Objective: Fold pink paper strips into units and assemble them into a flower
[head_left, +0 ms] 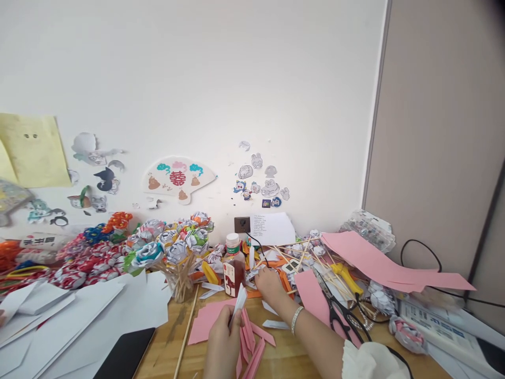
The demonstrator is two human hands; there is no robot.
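My left hand (224, 339) is closed round a folded piece of white paper (240, 299) that points upward. Folded pink paper strips (248, 337) lie right beside it, some partly behind the hand. My right hand (269, 282) reaches into the pile of paper scraps behind, fingers curled; what they hold, if anything, is hidden. A bottle with dark red contents (234, 268) stands between the hands, its cap green and white. Pink paper sheets (209, 318) lie flat left of my left hand. Small folded white pieces (275, 324) rest below my right forearm.
Black scissors (341, 313) lie on pink paper at the right. White sheets (90, 326) and a dark flat device (125, 353) cover the left. Paper flowers (177, 242) are heaped along the wall, near a bundle of sticks (182, 281). A fingertip (2, 317) shows at the left edge.
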